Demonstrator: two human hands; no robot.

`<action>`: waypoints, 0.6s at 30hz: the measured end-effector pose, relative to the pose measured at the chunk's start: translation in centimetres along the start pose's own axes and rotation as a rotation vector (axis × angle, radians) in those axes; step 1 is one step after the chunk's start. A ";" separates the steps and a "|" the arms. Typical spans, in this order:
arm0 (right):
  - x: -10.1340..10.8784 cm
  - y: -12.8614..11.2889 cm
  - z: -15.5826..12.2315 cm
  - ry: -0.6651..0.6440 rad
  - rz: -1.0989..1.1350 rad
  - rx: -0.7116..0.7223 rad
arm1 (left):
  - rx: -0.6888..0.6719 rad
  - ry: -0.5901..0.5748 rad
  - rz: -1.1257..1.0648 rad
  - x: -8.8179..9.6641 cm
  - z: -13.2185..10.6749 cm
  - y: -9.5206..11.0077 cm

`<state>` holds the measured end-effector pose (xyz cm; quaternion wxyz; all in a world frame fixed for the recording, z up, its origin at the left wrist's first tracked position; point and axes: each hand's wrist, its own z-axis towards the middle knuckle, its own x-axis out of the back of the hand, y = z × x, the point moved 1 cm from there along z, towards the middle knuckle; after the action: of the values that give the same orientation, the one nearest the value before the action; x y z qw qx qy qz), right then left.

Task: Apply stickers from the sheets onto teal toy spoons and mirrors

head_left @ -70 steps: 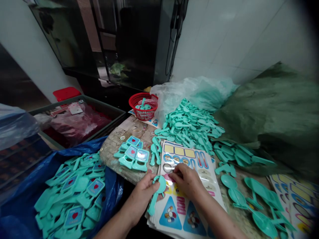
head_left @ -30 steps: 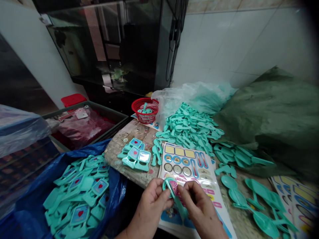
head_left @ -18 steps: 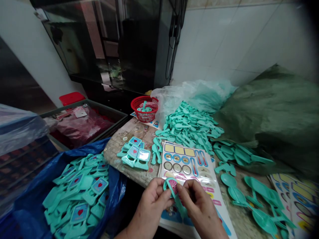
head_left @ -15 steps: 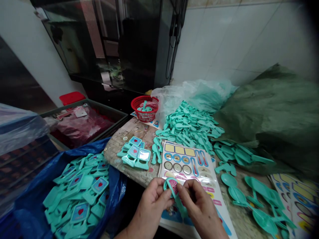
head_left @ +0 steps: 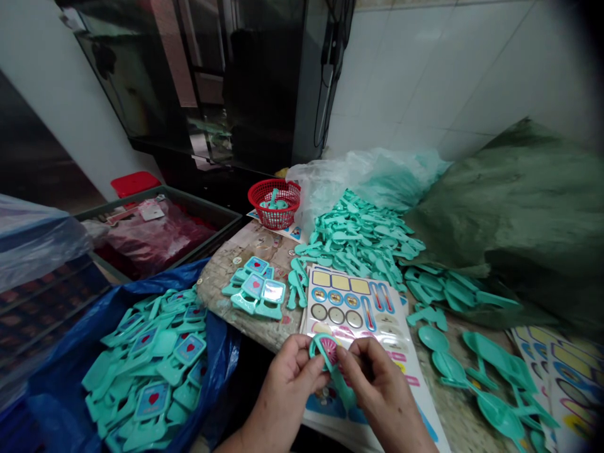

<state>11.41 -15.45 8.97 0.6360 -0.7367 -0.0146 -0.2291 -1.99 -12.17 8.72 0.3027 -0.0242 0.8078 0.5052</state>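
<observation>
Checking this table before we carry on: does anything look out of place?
Only mildly: the stack of sticker sheets looks askew, its sheets fanned out with edges not squared. The loose teal plastic pieces lie in heaps, but nothing else stands out.

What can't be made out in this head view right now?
Head view:
- Sticker on the teal plastic piece: partly covered by the right hand.
- Sticker sheet: lower part hidden by the left hand, and cut off by the bottom edge.
- Red basket: contents too small, behind its mesh.
- Sheets at far right: cut off by the frame edge.
</observation>
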 end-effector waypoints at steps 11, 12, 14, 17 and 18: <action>-0.2 -0.1 0.0 0.005 -0.067 0.025 | 0.010 0.014 -0.001 0.1 0.0 -0.1; -0.2 -0.1 0.0 0.005 -0.073 0.027 | 0.004 0.012 -0.003 0.1 0.0 0.0; -0.2 -0.2 0.0 0.009 -0.081 0.029 | -0.006 0.004 -0.007 0.1 0.0 0.0; -0.2 -0.3 0.0 0.022 -0.086 0.037 | -0.005 0.005 -0.010 0.1 -0.1 0.1; -0.2 -0.4 0.0 0.026 -0.091 0.039 | -0.003 0.006 -0.008 0.1 -0.1 0.2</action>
<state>11.15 -15.36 9.25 0.6394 -0.7197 -0.0443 -0.2670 -2.21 -12.13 8.82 0.3023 -0.0296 0.8077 0.5053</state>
